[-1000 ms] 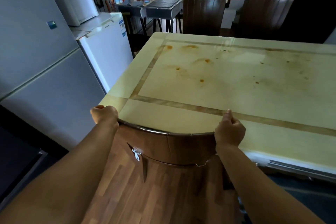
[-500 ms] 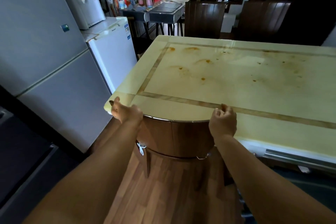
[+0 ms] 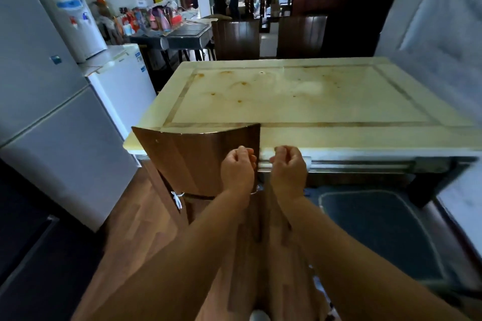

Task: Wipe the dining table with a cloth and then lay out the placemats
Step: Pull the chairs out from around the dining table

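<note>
The cream dining table (image 3: 339,135) has a brown inlaid border and several orange-brown stains across its far left half. A brown wooden chair (image 3: 193,159) stands with its curved back against the table's near left corner. My left hand (image 3: 238,168) is a loose fist in front of the chair back's right edge, with nothing visible in it. Close beside it, my right hand (image 3: 288,171) is curled shut before the table's near edge, also holding nothing. No cloth or placemat is in view.
A grey fridge (image 3: 44,112) and a small white fridge (image 3: 122,81) with a water dispenser (image 3: 75,23) line the left wall. Two more chairs (image 3: 237,36) stand at the table's far side. A cluttered side table (image 3: 180,34) and people are beyond. A dark mat (image 3: 378,232) lies under the table.
Both hands have left the top of the chair back and come together, curled, near its right edge. My view has pulled back and risen, showing the whole table.
</note>
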`<state>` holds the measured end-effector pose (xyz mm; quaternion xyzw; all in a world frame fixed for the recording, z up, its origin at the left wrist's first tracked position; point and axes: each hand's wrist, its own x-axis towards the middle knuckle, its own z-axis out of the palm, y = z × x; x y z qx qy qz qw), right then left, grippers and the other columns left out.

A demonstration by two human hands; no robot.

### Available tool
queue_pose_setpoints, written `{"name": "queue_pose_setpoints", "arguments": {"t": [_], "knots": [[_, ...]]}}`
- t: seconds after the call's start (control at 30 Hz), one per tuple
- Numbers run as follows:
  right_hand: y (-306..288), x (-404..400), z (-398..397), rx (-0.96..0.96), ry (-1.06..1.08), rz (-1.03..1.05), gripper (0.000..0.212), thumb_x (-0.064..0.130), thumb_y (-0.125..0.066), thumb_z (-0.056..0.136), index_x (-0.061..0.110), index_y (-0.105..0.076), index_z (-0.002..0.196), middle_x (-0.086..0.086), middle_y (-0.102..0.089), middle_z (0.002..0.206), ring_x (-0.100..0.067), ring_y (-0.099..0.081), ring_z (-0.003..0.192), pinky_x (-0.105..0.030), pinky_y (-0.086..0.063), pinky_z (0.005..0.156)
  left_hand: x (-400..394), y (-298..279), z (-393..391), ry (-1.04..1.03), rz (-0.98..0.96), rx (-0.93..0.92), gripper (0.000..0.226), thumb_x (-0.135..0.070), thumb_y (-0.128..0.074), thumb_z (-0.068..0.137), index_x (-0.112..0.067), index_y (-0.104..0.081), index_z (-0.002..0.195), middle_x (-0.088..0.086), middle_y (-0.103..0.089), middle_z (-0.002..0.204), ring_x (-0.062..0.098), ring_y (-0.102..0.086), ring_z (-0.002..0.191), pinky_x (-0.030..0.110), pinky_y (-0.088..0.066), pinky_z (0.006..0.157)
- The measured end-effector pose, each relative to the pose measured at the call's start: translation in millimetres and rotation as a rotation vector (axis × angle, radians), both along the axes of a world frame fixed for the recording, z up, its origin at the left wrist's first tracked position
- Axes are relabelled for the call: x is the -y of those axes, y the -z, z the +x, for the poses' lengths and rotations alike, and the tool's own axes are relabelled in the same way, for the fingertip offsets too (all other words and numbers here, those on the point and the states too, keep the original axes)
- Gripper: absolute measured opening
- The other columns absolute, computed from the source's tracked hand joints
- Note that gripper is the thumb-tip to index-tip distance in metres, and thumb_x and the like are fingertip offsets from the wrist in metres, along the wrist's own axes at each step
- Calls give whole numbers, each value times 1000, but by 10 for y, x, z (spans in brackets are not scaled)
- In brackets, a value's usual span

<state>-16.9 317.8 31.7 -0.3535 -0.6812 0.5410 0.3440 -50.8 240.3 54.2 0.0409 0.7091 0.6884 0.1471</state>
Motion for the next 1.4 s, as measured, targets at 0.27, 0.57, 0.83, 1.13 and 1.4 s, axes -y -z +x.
{"name": "queue_pose_setpoints", "arguments": {"t": [0.27,0.57,0.83,1.13,1.4], "knots": [[-107,-500,1300,-12,139,-3,23,26,-40,99,17,-58,90,-6,-62,80,-22,-61,78,-40,-52,76,-678,-14,1270,156,10,53,30,-28,-36,99,-21,-58,80,9,-63,88,20,-59,81,39,-49,83],[-173,-1495,2631,-13,71,92,26,26,-41,98,8,-60,92,-2,-60,69,-14,-54,61,-34,-45,66,-1338,292,2478,252,-3,-74,38,-21,-43,97,-12,-58,63,5,-57,56,8,-54,46,19,-44,47],[-40,-2695,3761,126,38,144,26,27,-40,98,14,-57,84,3,-59,68,-14,-54,63,-35,-47,70,-1661,536,3146,131,-127,-7,40,-26,-45,96,-5,-59,65,7,-58,56,13,-55,49,21,-48,52],[337,-3573,4614,462,116,397,21,22,-43,96,16,-62,90,3,-55,75,-16,-46,79,-39,-34,97,-1801,599,3375,-267,-145,49,33,-32,-56,81,-18,-64,52,0,-59,54,20,-53,59,38,-44,70],[400,-3856,4647,269,175,52,23,9,-50,92,12,-55,114,-7,-53,109,-16,-50,86,-21,-40,65,-2047,553,3454,-519,-146,126,33,-32,-49,82,-17,-58,54,-1,-56,50,15,-50,52,33,-46,67]]}}
